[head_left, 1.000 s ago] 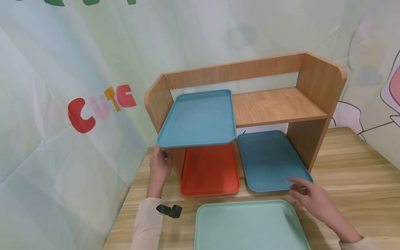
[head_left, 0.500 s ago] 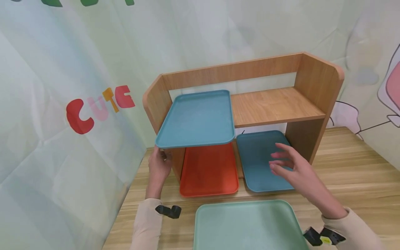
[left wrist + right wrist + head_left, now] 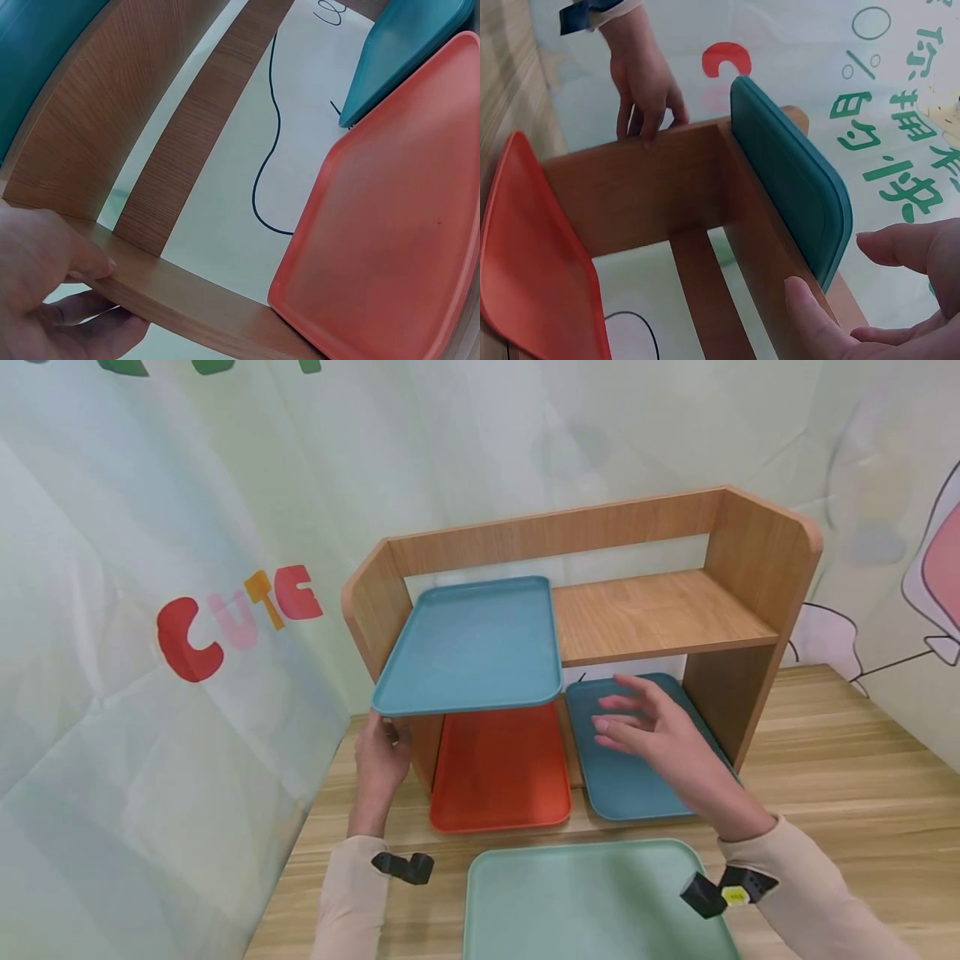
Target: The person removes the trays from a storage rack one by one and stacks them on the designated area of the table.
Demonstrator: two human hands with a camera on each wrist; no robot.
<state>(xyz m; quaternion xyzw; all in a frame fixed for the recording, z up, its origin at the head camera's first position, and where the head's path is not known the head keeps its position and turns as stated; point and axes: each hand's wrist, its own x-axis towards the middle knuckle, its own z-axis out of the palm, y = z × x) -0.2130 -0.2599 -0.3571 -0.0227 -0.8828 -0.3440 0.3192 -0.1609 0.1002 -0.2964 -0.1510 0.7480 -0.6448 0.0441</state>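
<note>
A two-level wooden shelf (image 3: 660, 610) stands on the table. My left hand (image 3: 67, 300) grips the front edge of its left side panel, thumb on the inner face, fingers around the outside. A blue tray (image 3: 472, 647) lies on the upper level at the left, its front part jutting past the board. My right hand (image 3: 656, 735) hovers before the right half, fingers parted and holding nothing; in the right wrist view its fingertips are near the upper tray (image 3: 787, 180). Below are a red-orange tray (image 3: 502, 768) at left and a second blue tray (image 3: 622, 785) at right, partly hidden by that hand.
A pale green tray (image 3: 585, 902) lies on the wooden table (image 3: 847, 760) in front of the shelf, cut off by the lower frame edge. Behind hangs a printed curtain (image 3: 247, 485) with coloured letters. The upper level's right half shows bare wood.
My right hand has risen from the lower right tray's front corner and moved left and forward, towards the upper tray. My left hand stays on the side panel; the trays have not moved.
</note>
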